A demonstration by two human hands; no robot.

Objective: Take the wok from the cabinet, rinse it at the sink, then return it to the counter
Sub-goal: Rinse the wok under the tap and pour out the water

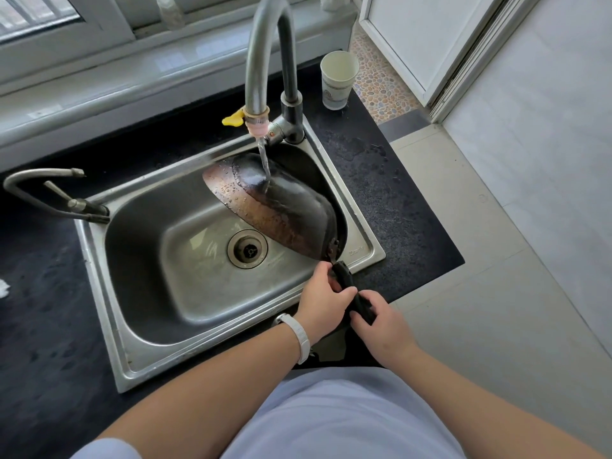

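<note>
Both hands reach to the sink's (99, 326) front right corner. The left hand (323, 293) and right hand (381, 323) curl their fingers tight around the one wok's (284, 207) black handle (356, 296). The wok tips bottom-up under one running tap (265, 61). One paper cup (338, 79) stands at the counter's (390, 193) back right corner.
</note>
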